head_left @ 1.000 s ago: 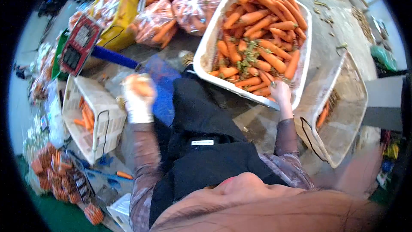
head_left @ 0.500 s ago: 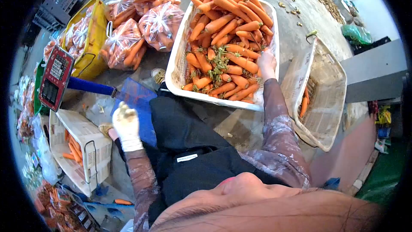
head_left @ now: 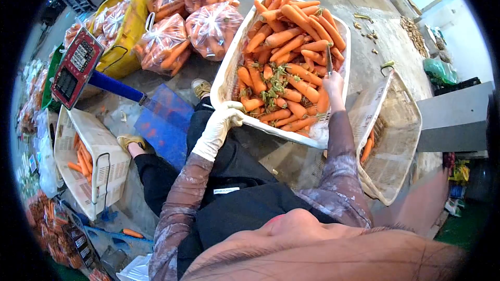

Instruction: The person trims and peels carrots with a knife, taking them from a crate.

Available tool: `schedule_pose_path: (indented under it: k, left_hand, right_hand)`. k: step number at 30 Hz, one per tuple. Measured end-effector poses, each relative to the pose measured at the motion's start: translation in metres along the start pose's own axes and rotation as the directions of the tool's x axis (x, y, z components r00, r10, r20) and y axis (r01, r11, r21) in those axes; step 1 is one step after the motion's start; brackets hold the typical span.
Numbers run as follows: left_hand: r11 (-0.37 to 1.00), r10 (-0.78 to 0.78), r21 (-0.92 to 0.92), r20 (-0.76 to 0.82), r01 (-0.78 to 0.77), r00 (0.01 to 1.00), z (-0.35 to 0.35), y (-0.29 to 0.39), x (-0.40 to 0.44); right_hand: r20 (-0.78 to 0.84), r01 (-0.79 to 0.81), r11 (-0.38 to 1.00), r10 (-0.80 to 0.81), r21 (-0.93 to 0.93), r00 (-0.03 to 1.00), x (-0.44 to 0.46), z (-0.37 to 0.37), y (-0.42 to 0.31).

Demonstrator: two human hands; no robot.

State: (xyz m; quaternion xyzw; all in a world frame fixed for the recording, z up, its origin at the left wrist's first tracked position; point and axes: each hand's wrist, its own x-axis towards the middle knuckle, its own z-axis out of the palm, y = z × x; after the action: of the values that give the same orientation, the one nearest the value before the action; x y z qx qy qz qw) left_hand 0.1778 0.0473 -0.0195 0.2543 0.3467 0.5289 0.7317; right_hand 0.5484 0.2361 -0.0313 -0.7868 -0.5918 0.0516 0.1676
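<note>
My left hand [head_left: 221, 126], in a pale glove, is at the near left corner of a white plastic crate [head_left: 271, 127]. Its fingers are loosely bent and hold nothing I can see; whether they touch the rim I cannot tell. My right hand [head_left: 334, 84] is bare and closed around a knife [head_left: 329, 60], its blade pointing away from me over the crate's right side. Carrots [head_left: 297, 52] fill the crate in a heap, piled higher at the far end. Green leafy tops [head_left: 276, 86] lie among the nearer ones.
At my right stands a dirty white basket [head_left: 390, 135] with a few carrots. Another tilted basket [head_left: 99, 164] with carrots is at my left, near a scale with a red display [head_left: 78, 67] and blue platform [head_left: 164, 117]. Bagged carrots [head_left: 213, 28] and a yellow crate [head_left: 122, 28] stand farther off.
My left hand has moved from over the scale platform rightward to the crate's near corner. My right hand stays at the crate's right side, with the knife blade now plainly visible. The view has shifted slightly.
</note>
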Motion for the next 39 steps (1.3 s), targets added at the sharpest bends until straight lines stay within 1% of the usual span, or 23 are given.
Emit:
schedule_pose_path:
  k: [1, 2, 3, 6, 7, 8, 9, 10, 11, 12, 14, 15, 16, 18, 20, 24, 26, 31, 33, 34, 36, 37, 39]
  left_hand:
    - [0.998, -0.057, 0.002, 0.055, 0.057, 0.997, 0.002, -0.003, 0.003]
    - [0.993, -0.115, 0.004, 0.110, 0.115, 0.987, 0.006, -0.007, 0.005]
    - [0.977, -0.186, -0.069, 0.170, 0.200, 0.968, 0.012, -0.011, 0.008]
    - [0.889, -0.293, -0.224, 0.389, 0.398, 0.873, 0.031, -0.032, 0.022]
    - [0.859, -0.292, -0.289, 0.400, 0.422, 0.869, 0.044, -0.035, 0.025]
    - [0.826, -0.289, -0.351, 0.407, 0.441, 0.867, 0.054, -0.037, 0.027]
    - [0.847, -0.275, -0.351, 0.355, 0.400, 0.894, 0.058, -0.045, 0.034]
    - [0.866, -0.260, -0.348, 0.299, 0.359, 0.918, 0.061, -0.044, 0.035]
    - [0.905, -0.267, -0.250, 0.297, 0.344, 0.917, 0.057, -0.039, 0.031]
    - [0.941, -0.236, -0.198, 0.196, 0.274, 0.952, 0.061, -0.027, 0.022]
    - [0.996, -0.057, 0.081, 0.180, 0.043, 0.982, 0.041, -0.032, 0.025]
    - [0.997, -0.014, 0.081, 0.181, -0.001, 0.983, 0.040, -0.033, 0.024]
    - [0.996, -0.023, 0.088, 0.195, 0.006, 0.980, 0.038, -0.032, 0.020]
    - [0.971, -0.121, 0.227, 0.209, 0.073, 0.970, 0.035, -0.028, 0.010]
    - [0.977, -0.140, 0.183, 0.188, 0.106, 0.972, 0.041, -0.028, 0.003]
    - [0.946, -0.194, 0.283, 0.116, 0.155, 0.974, 0.042, -0.020, 0.000]
    - [0.940, -0.060, 0.341, 0.177, -0.004, 0.982, 0.045, -0.020, 0.002]
    - [0.863, 0.039, 0.486, 0.207, -0.137, 0.977, 0.045, -0.027, 0.005]
    - [0.817, 0.151, 0.507, 0.272, -0.275, 0.950, 0.041, -0.034, 0.008]
    - [0.820, 0.149, 0.504, 0.268, -0.271, 0.952, 0.043, -0.031, 0.007]
    - [0.908, -0.188, 0.404, 0.152, 0.113, 0.970, 0.047, -0.026, 0.005]
    - [0.965, -0.164, 0.230, 0.157, 0.126, 0.974, 0.050, -0.032, 0.006]
    - [0.978, -0.182, 0.133, 0.169, 0.160, 0.969, 0.046, -0.029, 0.006]
  right_hand:
    - [-0.001, 0.000, 1.000, 0.000, -0.007, 1.000, -0.015, -0.010, -0.004]
    - [-0.218, 0.252, 0.955, -0.215, 0.159, 0.952, -0.038, -0.021, -0.008]
    - [-0.450, 0.509, 0.822, -0.365, 0.256, 0.815, -0.063, -0.035, -0.016]
    - [-0.430, 0.482, 0.739, -0.286, 0.471, 0.857, -0.144, -0.065, -0.052]
    - [-0.486, 0.588, 0.650, -0.361, 0.481, 0.796, -0.170, -0.084, -0.079]
    - [-0.317, 0.587, 0.595, -0.502, 0.549, 0.805, -0.192, -0.090, -0.082]
    - [-0.289, 0.667, 0.514, -0.631, 0.539, 0.720, -0.208, -0.092, -0.088]
    - [-0.168, 0.588, 0.514, -0.646, 0.625, 0.744, -0.224, -0.097, -0.094]
    - [-0.153, 0.567, 0.534, -0.629, 0.628, 0.762, -0.229, -0.095, -0.092]
    - [-0.136, 0.547, 0.554, -0.614, 0.627, 0.778, -0.230, -0.092, -0.089]
    - [-0.190, 0.552, 0.608, -0.557, 0.571, 0.809, -0.216, -0.091, -0.082]
    - [-0.143, 0.536, 0.691, -0.542, 0.485, 0.828, -0.209, -0.091, -0.079]
    - [-0.050, 0.521, 0.797, -0.533, 0.307, 0.845, -0.205, -0.094, -0.076]
    - [-0.054, 0.548, 0.797, -0.554, 0.254, 0.830, -0.196, -0.086, -0.076]
    - [-0.077, 0.554, 0.798, -0.553, 0.239, 0.830, -0.189, -0.077, -0.079]
    - [-0.036, 0.614, 0.771, -0.618, 0.167, 0.785, -0.185, -0.080, -0.094]
    - [-0.039, 0.608, 0.779, -0.610, 0.156, 0.792, -0.183, -0.081, -0.095]
    - [0.036, 0.574, 0.776, -0.602, 0.261, 0.798, -0.182, -0.080, -0.092]
    - [0.059, 0.548, 0.799, -0.577, 0.246, 0.815, -0.175, -0.066, -0.081]
    - [0.084, 0.522, 0.821, -0.552, 0.232, 0.830, -0.171, -0.058, -0.076]
    - [0.174, 0.466, 0.860, -0.501, 0.208, 0.848, -0.156, -0.044, -0.072]
    - [0.198, 0.470, 0.865, -0.499, 0.177, 0.844, -0.149, -0.038, -0.074]
    - [0.144, 0.538, 0.822, -0.565, 0.188, 0.813, -0.142, -0.035, -0.083]
